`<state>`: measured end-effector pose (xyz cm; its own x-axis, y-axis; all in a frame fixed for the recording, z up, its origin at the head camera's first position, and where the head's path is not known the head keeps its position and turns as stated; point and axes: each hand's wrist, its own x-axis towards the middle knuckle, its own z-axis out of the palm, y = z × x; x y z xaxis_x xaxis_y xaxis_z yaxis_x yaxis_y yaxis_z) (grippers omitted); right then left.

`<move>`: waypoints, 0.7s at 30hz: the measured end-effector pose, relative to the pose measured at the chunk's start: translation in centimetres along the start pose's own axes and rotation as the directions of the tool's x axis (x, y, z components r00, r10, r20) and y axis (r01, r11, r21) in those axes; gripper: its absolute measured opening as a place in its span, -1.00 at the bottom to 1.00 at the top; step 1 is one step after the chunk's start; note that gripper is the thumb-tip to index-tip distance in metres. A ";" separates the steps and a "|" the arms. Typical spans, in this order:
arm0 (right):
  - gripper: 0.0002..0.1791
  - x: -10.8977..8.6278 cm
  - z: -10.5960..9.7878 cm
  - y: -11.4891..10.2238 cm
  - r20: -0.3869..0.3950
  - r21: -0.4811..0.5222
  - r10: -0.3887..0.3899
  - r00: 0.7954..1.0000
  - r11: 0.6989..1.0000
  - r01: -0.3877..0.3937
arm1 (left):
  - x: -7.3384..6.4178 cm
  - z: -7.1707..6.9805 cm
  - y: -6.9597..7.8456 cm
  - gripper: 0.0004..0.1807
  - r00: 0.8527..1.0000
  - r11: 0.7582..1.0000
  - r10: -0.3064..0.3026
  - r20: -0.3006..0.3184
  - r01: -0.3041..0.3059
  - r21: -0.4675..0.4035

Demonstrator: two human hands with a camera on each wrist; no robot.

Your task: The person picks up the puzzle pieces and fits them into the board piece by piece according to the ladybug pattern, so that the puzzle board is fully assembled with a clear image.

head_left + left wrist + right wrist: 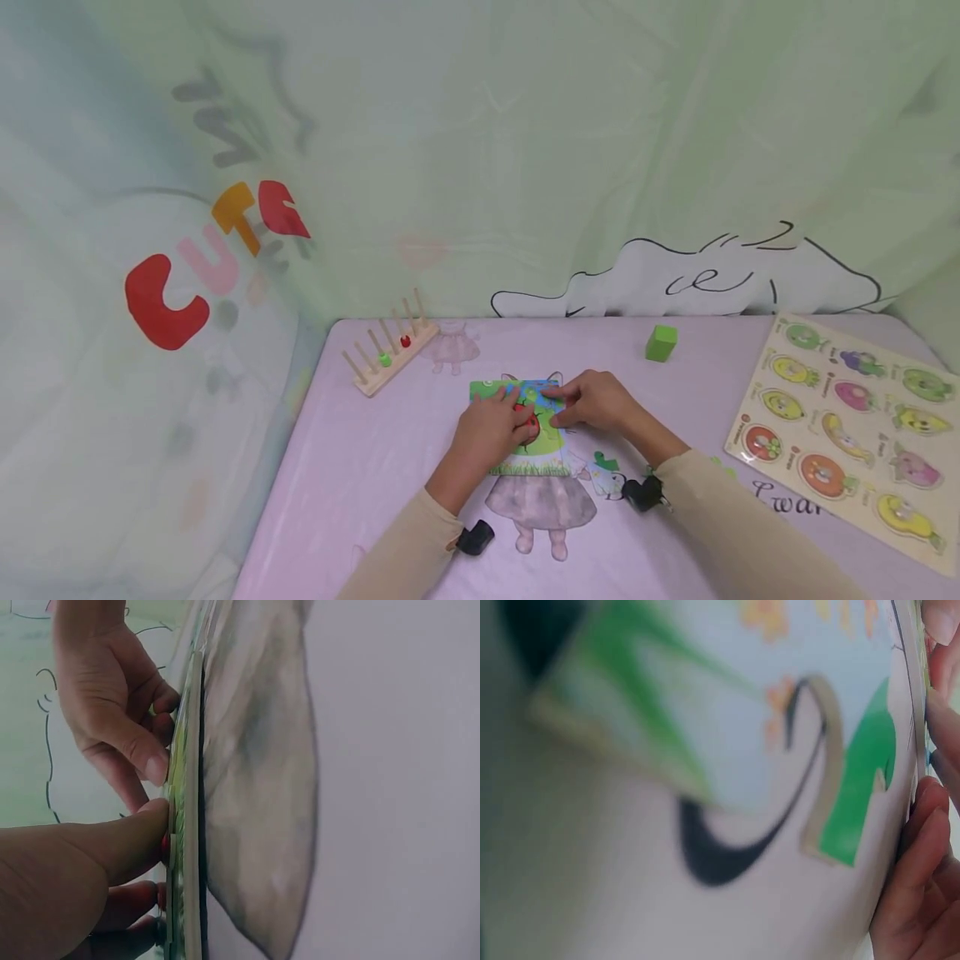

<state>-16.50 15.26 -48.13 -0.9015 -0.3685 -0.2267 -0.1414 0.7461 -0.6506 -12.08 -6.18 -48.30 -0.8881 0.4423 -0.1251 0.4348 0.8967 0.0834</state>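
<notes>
A ladybug jigsaw puzzle (542,457) lies in a flat tray on the table, its red ladybug (533,427) in the middle, partly covered by fingers. My left hand (487,433) rests on its left part with fingers spread. At the upper right edge my right hand (600,402) has thumb and index finger bent around a puzzle piece (553,406), mostly hidden by the fingers. The left wrist view shows the puzzle's edge (193,825) side-on. Loose puzzle pieces lie below the right hand: a green one (859,787) and a flowered corner (727,697).
A wooden peg rack (397,358) with a green and a red bead stands at the back left. Behind the right hand stands a green block (662,343). A fruit and vegetable puzzle board (810,417) lies on the right. The pink tablecloth (345,483) carries printed drawings.
</notes>
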 end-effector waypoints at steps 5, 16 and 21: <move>-0.44 0.3 0.0 -0.2 0.013 -0.016 0.048 0.999 0.999 -0.048 | -0.1 0.4 -0.5 -0.45 0.999 0.999 0.026 -0.029 -0.027 -0.023; -0.47 0.5 -0.2 -0.3 0.031 -0.048 0.068 0.997 0.997 -0.067 | -0.1 0.4 -0.2 -0.52 0.998 1.000 0.014 -0.060 -0.014 0.002; -0.46 0.5 -0.1 -0.5 0.031 -0.040 0.064 0.997 0.997 -0.063 | -0.2 0.1 0.2 -0.52 0.999 0.999 -0.034 -0.033 0.034 0.015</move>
<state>-16.88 14.79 -47.87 -0.8957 -0.3366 -0.2905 -0.1003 0.7894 -0.6056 -11.79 -6.07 -48.36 -0.9068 0.4107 -0.0948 0.4062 0.9115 0.0642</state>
